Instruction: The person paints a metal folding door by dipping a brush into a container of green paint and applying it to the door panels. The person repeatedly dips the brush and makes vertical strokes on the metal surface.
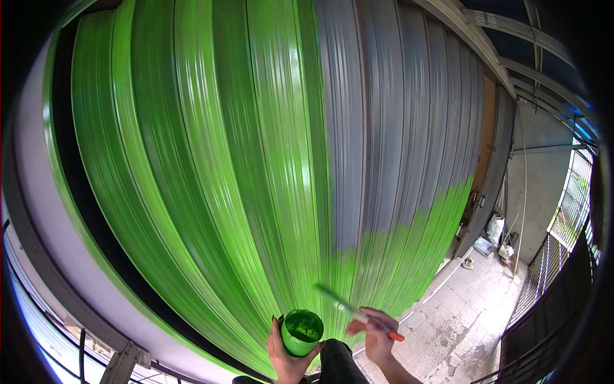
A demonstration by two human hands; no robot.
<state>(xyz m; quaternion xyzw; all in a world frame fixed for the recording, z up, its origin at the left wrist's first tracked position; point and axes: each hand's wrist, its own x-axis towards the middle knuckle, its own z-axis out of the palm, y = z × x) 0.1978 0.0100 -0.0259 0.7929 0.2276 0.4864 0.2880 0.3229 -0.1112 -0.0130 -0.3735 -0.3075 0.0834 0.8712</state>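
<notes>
My left hand [289,360] is wrapped round a small round cup [302,345] coated in green paint, with green paint inside. To its right, my right hand [378,333] grips a paintbrush [345,307] with an orange-tipped handle. The brush head is green and points up and left, close to the folding metal door; whether it touches cannot be told. The ribbed metal door [224,160] is bright green on the left and along its lower right part, and grey at the upper right.
Tiled floor [448,320] lies at the lower right. Bags and small items [495,237] stand near the far wall [537,185]. A metal grille [543,275] runs along the right side. My knee [339,365] shows between my hands.
</notes>
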